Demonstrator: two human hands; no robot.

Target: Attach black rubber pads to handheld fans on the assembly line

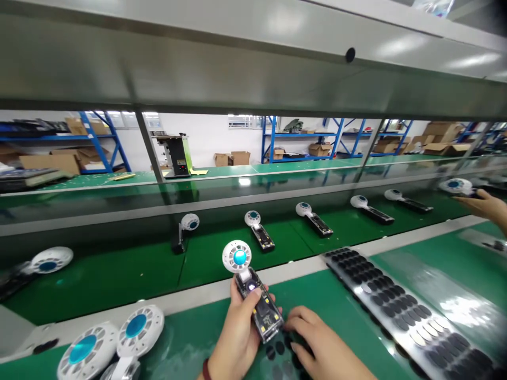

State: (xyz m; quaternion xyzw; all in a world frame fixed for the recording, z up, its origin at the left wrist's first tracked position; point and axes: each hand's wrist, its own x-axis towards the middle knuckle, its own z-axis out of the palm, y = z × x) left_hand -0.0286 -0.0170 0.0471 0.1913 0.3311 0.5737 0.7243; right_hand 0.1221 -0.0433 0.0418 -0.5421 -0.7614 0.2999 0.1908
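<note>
My left hand [241,330] is wrapped round a handheld device [259,303] with a dark, exposed circuit-board body. Its white round vented head [236,256] has a glowing blue centre and points away from me. The thumb presses on the body near a bright light. Just right of the device's lower end, my right hand [320,338] is low over the green bench, fingers bent and thumb apart from them. Small black discs [280,347] lie by its fingertips, partly hidden by the device and hand. I see nothing held in it.
Several similar devices [259,232] lie along the green conveyor [119,279] ahead. White device heads [138,330] rest at lower left. A sheet of black discs [396,306] lies right. Another person's hand [485,206] holds a device at far right. A metal shelf [237,63] hangs overhead.
</note>
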